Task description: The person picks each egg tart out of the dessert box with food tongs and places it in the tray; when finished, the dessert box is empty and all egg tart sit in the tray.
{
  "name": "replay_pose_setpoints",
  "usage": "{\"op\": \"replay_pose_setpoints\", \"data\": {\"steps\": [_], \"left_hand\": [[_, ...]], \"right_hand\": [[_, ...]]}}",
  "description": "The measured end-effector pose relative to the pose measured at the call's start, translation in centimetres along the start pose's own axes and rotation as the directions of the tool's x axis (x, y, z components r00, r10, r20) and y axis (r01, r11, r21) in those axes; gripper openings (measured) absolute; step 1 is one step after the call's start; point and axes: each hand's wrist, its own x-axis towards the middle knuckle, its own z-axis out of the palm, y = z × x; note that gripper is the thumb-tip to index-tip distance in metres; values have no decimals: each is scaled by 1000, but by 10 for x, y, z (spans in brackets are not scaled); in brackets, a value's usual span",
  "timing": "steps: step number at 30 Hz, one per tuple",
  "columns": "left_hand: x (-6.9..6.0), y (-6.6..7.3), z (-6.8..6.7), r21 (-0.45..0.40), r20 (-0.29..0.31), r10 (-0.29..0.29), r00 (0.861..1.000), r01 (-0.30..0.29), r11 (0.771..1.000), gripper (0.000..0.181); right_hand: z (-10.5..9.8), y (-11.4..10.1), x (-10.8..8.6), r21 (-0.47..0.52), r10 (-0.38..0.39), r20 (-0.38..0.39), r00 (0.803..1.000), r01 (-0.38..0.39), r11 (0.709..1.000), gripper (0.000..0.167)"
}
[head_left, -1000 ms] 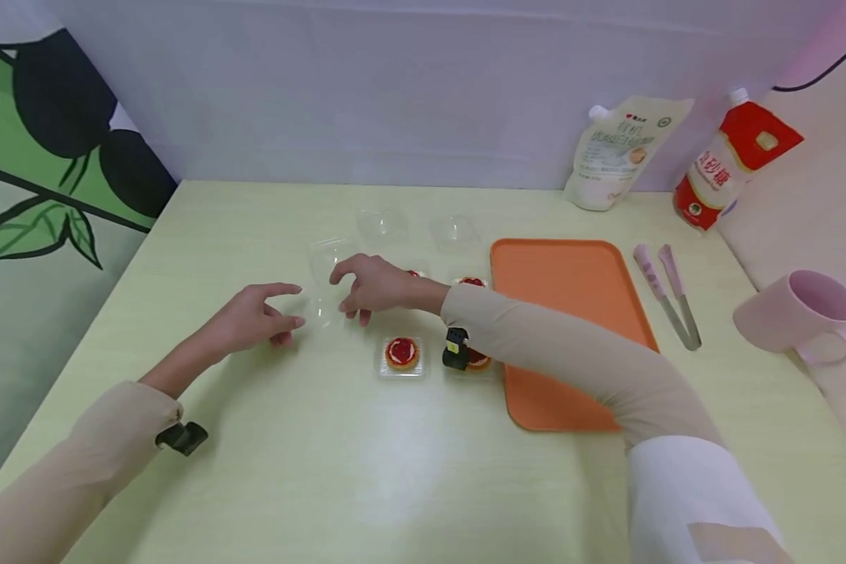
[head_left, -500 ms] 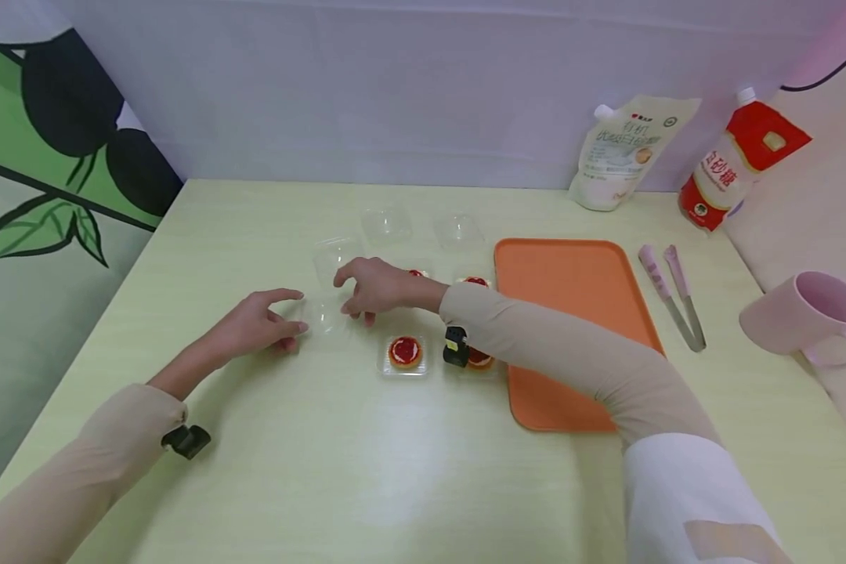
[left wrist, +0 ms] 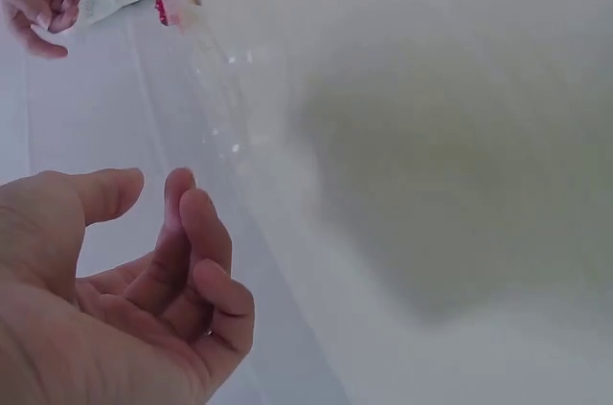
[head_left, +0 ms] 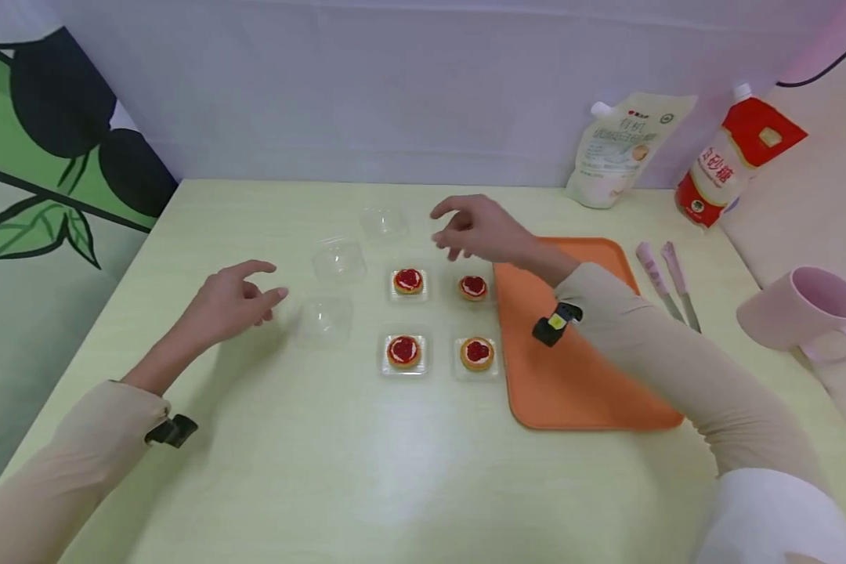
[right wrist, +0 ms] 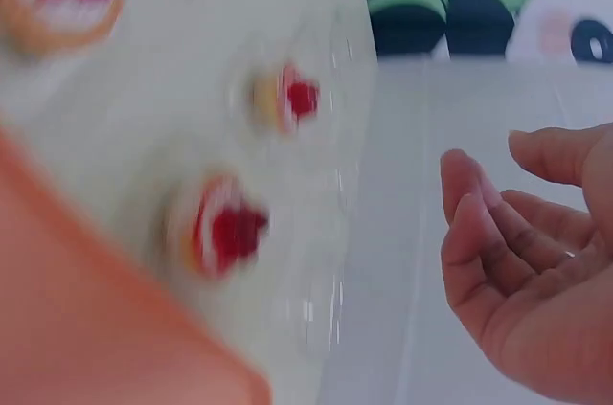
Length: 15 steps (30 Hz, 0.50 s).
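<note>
Four small red-topped tarts stand in clear square trays: back left [head_left: 408,281], back right [head_left: 473,287], front left [head_left: 403,352] and front right [head_left: 477,354]. Left of them lie clear plastic lids, one at the front [head_left: 325,319], one in the middle [head_left: 339,261] and one at the back [head_left: 384,224]. My left hand [head_left: 227,304] hovers left of the front lid, thumb and fingers apart, holding nothing. Above the table behind the back right tart, my right hand [head_left: 481,229] has loosely bent fingers and a gap at the thumb; it hides the fourth lid's place.
An orange tray [head_left: 585,392] lies right of the tarts, partly under my right forearm. Beyond it are two pink-handled utensils [head_left: 652,270] and a pink mug [head_left: 782,313]. A white pouch [head_left: 616,157] and a red pouch [head_left: 719,176] stand at the back right.
My right hand has moved right and back, away from the left lids, uncovering the tarts. My left hand has drawn back slightly to the left from the front lid.
</note>
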Motion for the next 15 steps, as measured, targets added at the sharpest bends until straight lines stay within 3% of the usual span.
{"op": "replay_pose_setpoints", "data": {"steps": [3,8,11,15], "left_hand": [[2,10,-1,39,-65,54,996,-51,998,58],[11,26,8,95,-130,166,977,-155,983,51],[17,36,16,96,-117,258,959,-248,964,49],[21,49,28,117,-26,393,919,-388,914,59]], "right_hand": [[-31,27,-21,-37,34,-145,989,-40,999,37],[-65,74,-62,-121,149,-329,932,-198,973,44],[-81,99,-85,-119,257,-377,890,-322,939,54],[-101,129,-116,-109,340,-432,835,-423,900,61]]}}
